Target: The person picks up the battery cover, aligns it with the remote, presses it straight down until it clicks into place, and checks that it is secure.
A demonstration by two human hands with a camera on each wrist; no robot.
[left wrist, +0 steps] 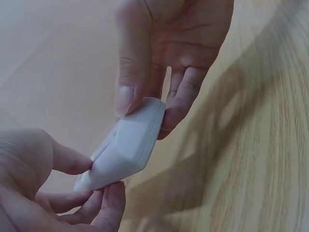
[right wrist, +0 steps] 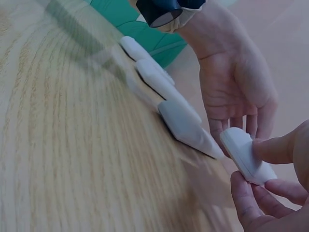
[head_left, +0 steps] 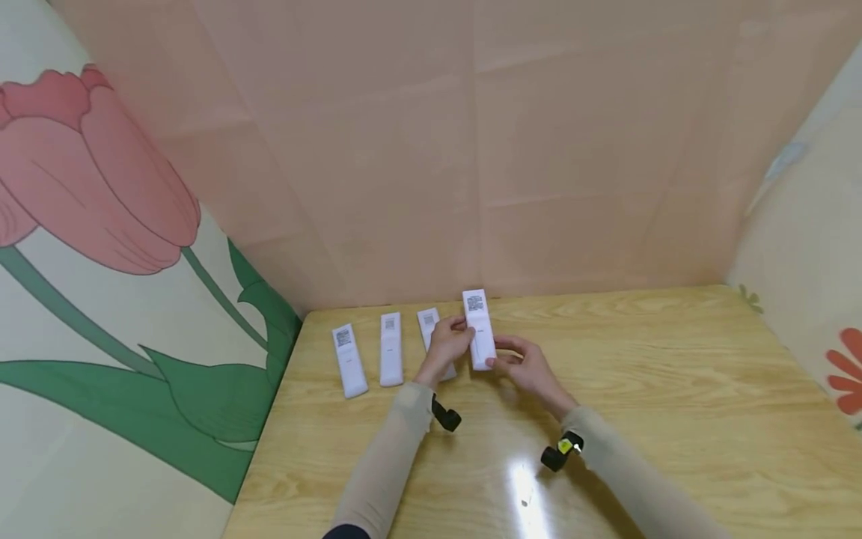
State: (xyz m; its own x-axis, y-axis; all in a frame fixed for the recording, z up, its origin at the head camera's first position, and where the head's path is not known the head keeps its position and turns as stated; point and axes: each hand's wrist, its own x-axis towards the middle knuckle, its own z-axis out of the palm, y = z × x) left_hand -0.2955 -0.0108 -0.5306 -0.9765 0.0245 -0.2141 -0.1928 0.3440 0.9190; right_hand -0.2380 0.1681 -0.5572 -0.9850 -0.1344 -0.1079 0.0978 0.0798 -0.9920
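A white remote control [head_left: 481, 340] with a printed square code at its far end is held above the table between both hands. My left hand [head_left: 450, 346] pinches its left edge, thumb on one face and fingers behind, as the left wrist view shows. From the near right end, my right hand [head_left: 532, 367] grips it between thumb and fingers. Three similar remotes lie in a row to the left: a leftmost remote [head_left: 350, 363], a middle remote [head_left: 390, 352] and a third remote [head_left: 427, 320], partly hidden behind my left hand.
The wooden table [head_left: 673, 389] reaches back to a pinkish cloth wall [head_left: 572, 150]. A tulip-painted panel [head_left: 87, 180] stands at the left, and a pale panel with a red flower [head_left: 850, 367] at the right. Each wrist carries a small black camera [head_left: 447, 416].
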